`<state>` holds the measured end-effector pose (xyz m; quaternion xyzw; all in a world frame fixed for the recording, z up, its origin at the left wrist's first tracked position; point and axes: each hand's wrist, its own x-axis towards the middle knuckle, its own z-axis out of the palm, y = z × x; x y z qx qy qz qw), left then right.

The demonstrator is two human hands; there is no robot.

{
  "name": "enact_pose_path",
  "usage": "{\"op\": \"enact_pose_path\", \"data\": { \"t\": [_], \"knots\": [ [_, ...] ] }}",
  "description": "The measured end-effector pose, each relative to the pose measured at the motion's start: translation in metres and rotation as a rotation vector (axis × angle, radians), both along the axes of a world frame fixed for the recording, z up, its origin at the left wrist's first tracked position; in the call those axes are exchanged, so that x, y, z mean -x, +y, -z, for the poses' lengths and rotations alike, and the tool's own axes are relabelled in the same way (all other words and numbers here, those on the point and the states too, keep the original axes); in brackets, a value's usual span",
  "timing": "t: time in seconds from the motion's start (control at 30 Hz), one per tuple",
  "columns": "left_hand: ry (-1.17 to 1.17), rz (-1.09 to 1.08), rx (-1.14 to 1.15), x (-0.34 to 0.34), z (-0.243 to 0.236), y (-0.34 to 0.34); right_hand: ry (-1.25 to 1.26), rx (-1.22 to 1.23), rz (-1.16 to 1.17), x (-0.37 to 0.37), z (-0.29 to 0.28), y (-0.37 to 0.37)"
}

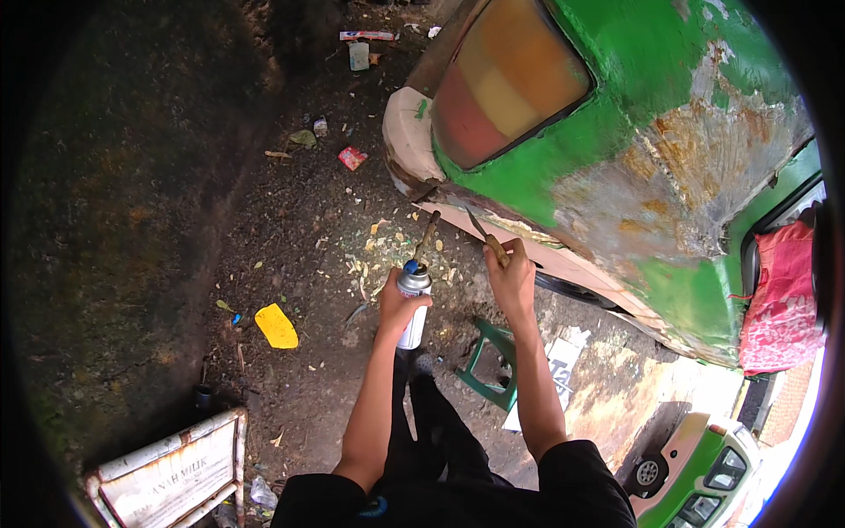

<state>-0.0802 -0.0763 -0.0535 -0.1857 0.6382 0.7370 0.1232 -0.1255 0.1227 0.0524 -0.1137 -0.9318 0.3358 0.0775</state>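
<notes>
My left hand (396, 304) is closed round a white and silver gas canister (414, 308) with a blue-fitted torch nozzle (429, 231) angled toward the lower edge of a green and pale pink van body (634, 176). To its right, my right hand (509, 273) grips a scraper (478, 226) by its wooden handle, its thin blade near that same edge. The van's lower corner panel has rough, bare, rusty and grey patches where paint is gone. Paint flakes (370, 264) lie on the dirt below the nozzle.
A green plastic stool (472, 361) stands beside my legs. A rusty white-framed sign (176, 466) is at lower left, a yellow scrap (276, 326) and litter lie on the dirt. A red patterned cloth (775, 299) hangs at right; another green vehicle (704, 475) is at lower right.
</notes>
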Motion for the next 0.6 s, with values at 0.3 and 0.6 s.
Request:
{"op": "enact_pose_path", "data": {
  "t": [0.3, 0.6],
  "knots": [
    [-0.06, -0.007, -0.019, -0.0054, 0.0038, 0.0065, 0.05, 0.055, -0.031, -0.0011, 0.0058, -0.0017],
    [-0.038, -0.016, -0.058, -0.0088, 0.001, 0.0109, 0.01, -0.002, -0.07, 0.0019, -0.0016, -0.0026]
  ]
}}
